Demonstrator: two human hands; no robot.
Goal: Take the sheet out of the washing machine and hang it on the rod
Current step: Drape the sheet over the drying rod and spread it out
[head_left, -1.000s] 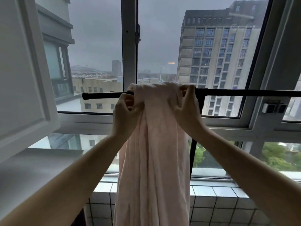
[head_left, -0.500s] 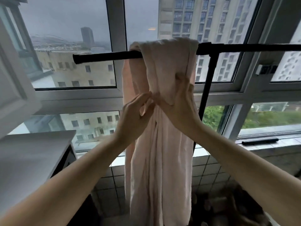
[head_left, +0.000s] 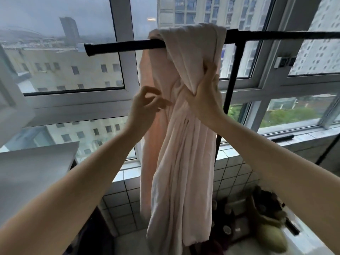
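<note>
Both hands [head_left: 206, 96] work the sheet [head_left: 184, 144] (bunched) over the window-side rod [head_left: 119, 46].

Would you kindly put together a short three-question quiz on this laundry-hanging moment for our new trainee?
1. True or false: the pink sheet is spread flat along the black rod.
2. Which hand grips a fold of the sheet? A) left hand B) right hand C) both
3. Fill in: the sheet hangs in front of the ____.

Key:
1. False; it hangs bunched in one clump over the rod.
2. B; the left hand is beside the sheet with loosely curled fingers, holding nothing.
3. Window.
</note>
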